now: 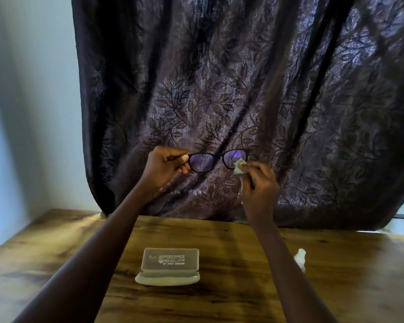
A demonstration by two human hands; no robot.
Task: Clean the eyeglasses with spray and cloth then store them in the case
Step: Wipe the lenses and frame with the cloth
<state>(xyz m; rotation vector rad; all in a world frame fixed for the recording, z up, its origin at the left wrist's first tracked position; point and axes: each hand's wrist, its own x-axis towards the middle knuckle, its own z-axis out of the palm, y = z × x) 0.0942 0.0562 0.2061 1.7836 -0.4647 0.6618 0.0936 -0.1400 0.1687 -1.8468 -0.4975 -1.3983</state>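
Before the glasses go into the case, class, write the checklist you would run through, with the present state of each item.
1. Black-framed eyeglasses held firmly: ok, the left hand pinches the frame's left end.
2. Pale cleaning cloth on a lens: ok, the right hand presses it to the right lens.
3. Both lenses free of smears: cannot tell, they only show reflections.
4. Translucent plastic case open and ready: ok, its lid stands up on the wooden table.
5. Temples folded for storage: cannot tell, they are hidden behind the hands.
6. Small white object is the spray: cannot tell, too blurred.
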